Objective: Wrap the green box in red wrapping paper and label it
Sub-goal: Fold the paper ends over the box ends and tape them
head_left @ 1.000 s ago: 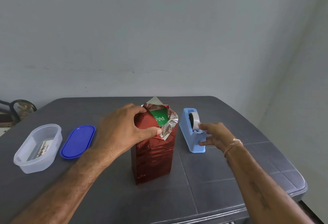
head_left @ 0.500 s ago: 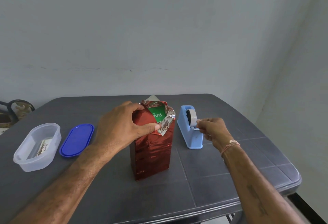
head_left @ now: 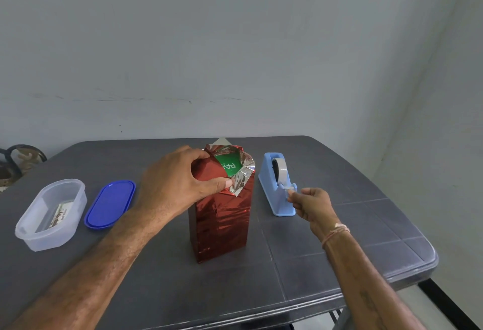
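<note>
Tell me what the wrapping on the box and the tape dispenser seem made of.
Red wrapping paper: likely metallic foil film, glossy, with sharp creases and a silver underside. Tape dispenser: looks like moulded light-blue plastic, smooth, fairly matte.

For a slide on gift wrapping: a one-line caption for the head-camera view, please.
Left hand holds red paper over the green box while right hand pinches tape at the dispenser.

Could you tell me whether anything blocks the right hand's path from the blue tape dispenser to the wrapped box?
Nothing visible does: only grey table surface lies between the right hand and the tall red-foil-wrapped green box.
</note>
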A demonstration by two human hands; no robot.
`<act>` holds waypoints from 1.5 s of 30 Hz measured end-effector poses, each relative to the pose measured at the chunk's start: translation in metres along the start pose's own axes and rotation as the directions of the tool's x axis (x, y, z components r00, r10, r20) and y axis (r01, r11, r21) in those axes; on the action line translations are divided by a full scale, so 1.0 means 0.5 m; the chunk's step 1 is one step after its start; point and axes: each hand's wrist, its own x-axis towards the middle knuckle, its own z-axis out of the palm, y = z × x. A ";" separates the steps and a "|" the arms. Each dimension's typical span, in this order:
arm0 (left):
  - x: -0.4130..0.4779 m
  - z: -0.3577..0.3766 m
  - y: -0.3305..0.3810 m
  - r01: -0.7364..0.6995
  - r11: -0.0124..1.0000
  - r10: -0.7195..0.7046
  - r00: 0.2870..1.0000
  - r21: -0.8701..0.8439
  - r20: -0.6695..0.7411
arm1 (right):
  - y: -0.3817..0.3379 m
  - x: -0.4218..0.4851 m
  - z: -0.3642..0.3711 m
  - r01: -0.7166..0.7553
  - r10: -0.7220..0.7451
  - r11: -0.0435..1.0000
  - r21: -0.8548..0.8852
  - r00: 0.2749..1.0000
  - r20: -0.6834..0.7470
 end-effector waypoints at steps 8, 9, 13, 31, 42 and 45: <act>0.002 -0.001 0.001 -0.002 1.000 0.001 1.000 0.001 0.017 | 0.024 -0.019 0.015 -0.028 0.026 0.971 0.237 1.000 0.013; 0.001 -0.001 0.001 -0.001 1.000 0.001 1.000 0.001 0.017 | 0.025 -0.022 0.013 -0.045 0.038 0.964 0.260 0.999 0.031; 0.001 0.000 -0.002 -0.003 1.000 0.003 1.000 -0.005 0.020 | 0.028 -0.035 0.013 -0.093 0.073 0.945 0.314 0.995 0.073; 0.000 0.001 -0.001 -0.011 1.000 0.011 1.000 -0.012 0.005 | 0.078 -0.021 0.061 -0.014 0.047 0.985 0.169 0.980 -0.191; -0.003 -0.003 0.000 0.011 1.000 -0.010 1.000 -0.022 0.009 | -0.034 -0.161 0.036 0.281 -0.306 0.943 0.178 0.942 0.137; -0.002 -0.003 -0.001 0.006 1.000 -0.006 1.000 -0.019 0.015 | -0.186 -0.242 0.026 0.532 -0.500 0.843 0.075 0.725 0.474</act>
